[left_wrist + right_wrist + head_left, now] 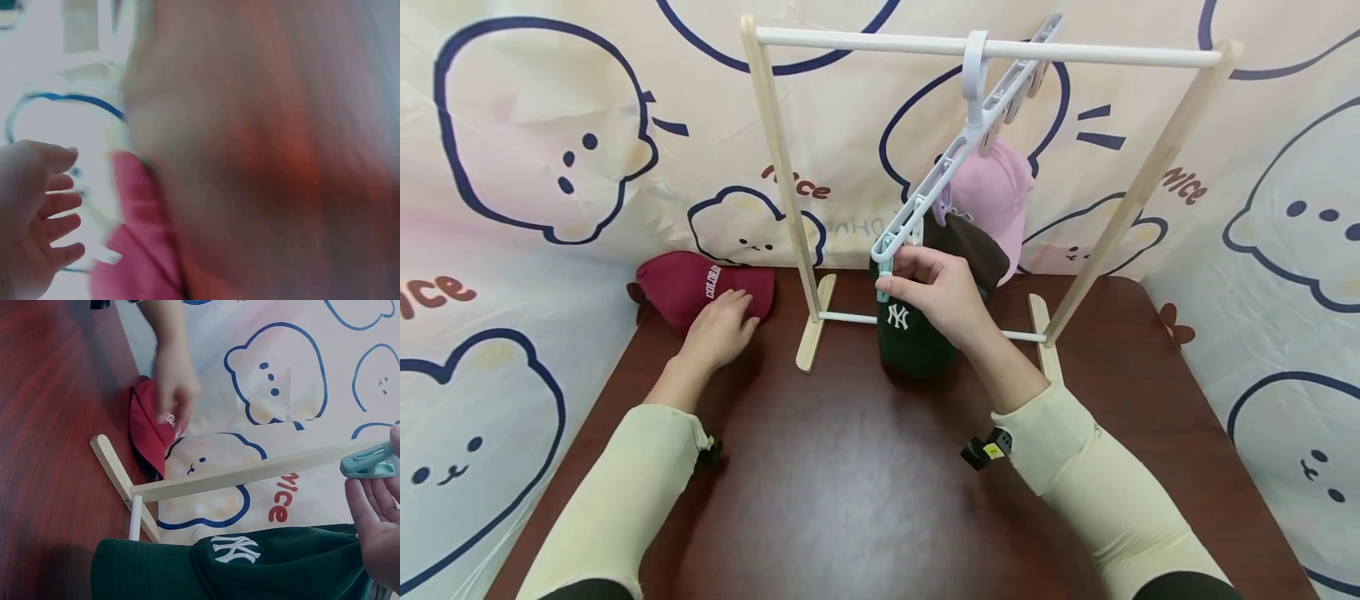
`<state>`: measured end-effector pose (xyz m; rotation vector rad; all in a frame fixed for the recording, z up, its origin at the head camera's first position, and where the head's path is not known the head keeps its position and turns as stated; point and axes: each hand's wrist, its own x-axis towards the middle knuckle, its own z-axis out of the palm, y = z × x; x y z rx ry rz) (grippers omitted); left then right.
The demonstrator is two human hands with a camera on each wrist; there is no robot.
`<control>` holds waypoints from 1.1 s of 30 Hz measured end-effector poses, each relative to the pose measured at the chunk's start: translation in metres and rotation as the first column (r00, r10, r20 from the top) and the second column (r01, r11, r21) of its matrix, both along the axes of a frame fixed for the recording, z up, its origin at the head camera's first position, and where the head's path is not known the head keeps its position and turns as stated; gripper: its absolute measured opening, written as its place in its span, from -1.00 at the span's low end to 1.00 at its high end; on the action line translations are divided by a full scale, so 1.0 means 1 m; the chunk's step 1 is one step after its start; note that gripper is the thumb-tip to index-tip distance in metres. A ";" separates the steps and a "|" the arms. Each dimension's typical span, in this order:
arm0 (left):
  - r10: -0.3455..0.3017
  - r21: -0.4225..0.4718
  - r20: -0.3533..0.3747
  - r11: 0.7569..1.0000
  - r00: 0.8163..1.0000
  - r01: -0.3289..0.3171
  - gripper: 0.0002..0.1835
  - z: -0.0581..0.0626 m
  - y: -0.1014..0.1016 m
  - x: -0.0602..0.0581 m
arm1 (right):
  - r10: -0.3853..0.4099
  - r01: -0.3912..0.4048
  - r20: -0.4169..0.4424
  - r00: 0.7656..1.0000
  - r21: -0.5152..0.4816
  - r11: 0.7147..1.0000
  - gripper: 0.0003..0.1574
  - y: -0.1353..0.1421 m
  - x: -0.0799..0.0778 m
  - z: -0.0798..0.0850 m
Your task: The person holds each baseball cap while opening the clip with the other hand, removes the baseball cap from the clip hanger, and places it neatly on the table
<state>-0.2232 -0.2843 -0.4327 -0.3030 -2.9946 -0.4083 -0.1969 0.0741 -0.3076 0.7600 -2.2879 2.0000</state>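
Note:
My right hand [943, 296] pinches a teal clip [369, 461] at the near end of a white clip hanger [951, 158]. Just below it hangs a dark green cap [917, 350] with a white NY logo, its brim pointing down. A dark brown cap [977, 250] and a pink cap [996, 196] hang farther back along the same hanger. At the far left, my left hand [718, 329] is over the front of a dark red cap [681, 287] with white lettering. In the left wrist view its fingers [62, 203] are loosely bent and grip nothing.
A wooden rack with a white top rod [865, 42] carries the hanger by its hook. The rack's feet [816, 325] stand on the dark brown table [850, 500]. Cartoon-printed fabric [700, 108] surrounds the table at the back and sides.

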 end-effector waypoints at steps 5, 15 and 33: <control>0.018 0.286 -0.206 0.957 0.978 0.042 -0.60 0.046 0.045 0.022 | -0.015 0.015 -0.003 1.000 -0.006 1.000 -0.62 0.000 0.002 -0.001; -0.149 0.725 -0.224 0.635 0.963 0.266 -0.49 0.122 0.136 0.060 | -0.012 0.013 -0.043 0.999 0.008 1.000 -0.52 -0.001 0.006 -0.001; -0.070 0.778 -0.296 0.560 0.953 0.283 -0.80 0.120 0.181 0.060 | -0.330 0.315 -0.332 0.884 -0.098 0.944 -0.77 0.015 0.016 0.017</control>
